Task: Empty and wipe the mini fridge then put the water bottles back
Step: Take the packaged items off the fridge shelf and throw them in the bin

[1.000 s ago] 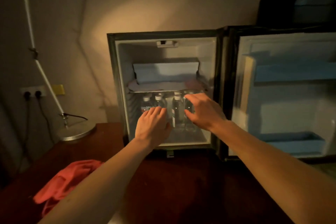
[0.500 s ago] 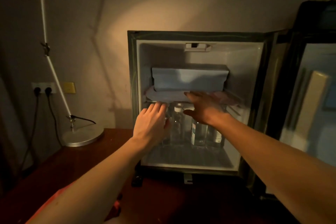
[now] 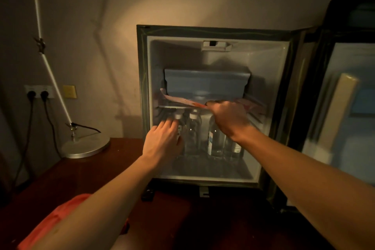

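Note:
The mini fridge point(image 3: 142, 87) stands open on a dark wooden table. Several clear water bottles with white caps stand on its floor under the shelf. My left hand point(image 3: 162, 142) is wrapped around the leftmost bottle point(image 3: 178, 116). My right hand point(image 3: 229, 119) is curled over the top of a bottle with a blue label point(image 3: 215, 144), just below the shelf edge. Its thumb touches a pink sheet point(image 3: 178, 98) lying on the shelf. Another bottle point(image 3: 193, 128) stands free between my hands, and one more point(image 3: 236, 148) is partly hidden behind my right wrist.
A blue-grey box point(image 3: 205, 83) sits on the shelf. The fridge door point(image 3: 345, 107) hangs open on the right. A red cloth point(image 3: 50, 225) lies at the table's point(image 3: 182, 225) near left, under my left forearm. A lamp base point(image 3: 85, 148) stands at the left, with wall sockets point(image 3: 37, 93) behind it.
The view has moved closer to the fridge and shifted left. Both hands have reached further inside; the left has closed around the leftmost bottle and the right has curled shut under the shelf edge.

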Demonstrator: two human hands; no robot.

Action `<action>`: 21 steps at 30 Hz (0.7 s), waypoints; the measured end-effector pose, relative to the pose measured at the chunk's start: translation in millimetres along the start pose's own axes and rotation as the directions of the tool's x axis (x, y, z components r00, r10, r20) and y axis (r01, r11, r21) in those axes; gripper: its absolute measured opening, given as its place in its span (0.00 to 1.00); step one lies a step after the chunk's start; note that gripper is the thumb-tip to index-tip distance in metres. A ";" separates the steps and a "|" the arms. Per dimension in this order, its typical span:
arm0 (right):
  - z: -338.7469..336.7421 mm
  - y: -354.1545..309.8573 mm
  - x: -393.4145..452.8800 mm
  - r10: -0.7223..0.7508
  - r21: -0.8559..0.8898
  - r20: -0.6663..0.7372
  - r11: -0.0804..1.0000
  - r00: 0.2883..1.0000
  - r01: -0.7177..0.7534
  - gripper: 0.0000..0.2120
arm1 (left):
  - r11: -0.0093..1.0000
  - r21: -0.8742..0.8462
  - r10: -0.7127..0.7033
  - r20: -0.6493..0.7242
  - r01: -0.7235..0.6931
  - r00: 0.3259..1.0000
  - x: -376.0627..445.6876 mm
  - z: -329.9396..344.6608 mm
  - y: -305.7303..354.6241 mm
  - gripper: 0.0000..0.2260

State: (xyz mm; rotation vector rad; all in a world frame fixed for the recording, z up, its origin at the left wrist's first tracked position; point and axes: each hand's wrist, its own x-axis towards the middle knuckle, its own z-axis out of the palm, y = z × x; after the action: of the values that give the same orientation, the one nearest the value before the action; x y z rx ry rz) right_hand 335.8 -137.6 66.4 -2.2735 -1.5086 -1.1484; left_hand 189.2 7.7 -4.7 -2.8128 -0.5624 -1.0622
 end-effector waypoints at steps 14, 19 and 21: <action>-82.2 14.3 -161.4 0.122 -0.040 0.130 0.992 0.984 -0.118 0.09 | 0.986 -0.081 0.150 0.020 -0.148 0.989 -74.2 -37.4 108.7 0.20; -110.5 40.0 -244.2 0.178 -0.058 0.096 0.983 0.979 -0.173 0.12 | 0.951 -0.150 0.277 0.023 -0.271 0.961 -106.4 -33.4 178.2 0.19; -126.4 50.2 -279.2 0.261 -0.058 0.098 0.965 0.960 -0.256 0.20 | 0.929 -0.178 0.333 0.030 -0.323 0.942 -117.8 -28.4 207.6 0.18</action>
State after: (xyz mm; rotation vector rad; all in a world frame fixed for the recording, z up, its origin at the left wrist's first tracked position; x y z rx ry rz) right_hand 263.1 -425.4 -24.9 -2.5054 -1.1812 -1.0124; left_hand 166.1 -227.4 -49.4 -2.9471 0.0053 -1.0020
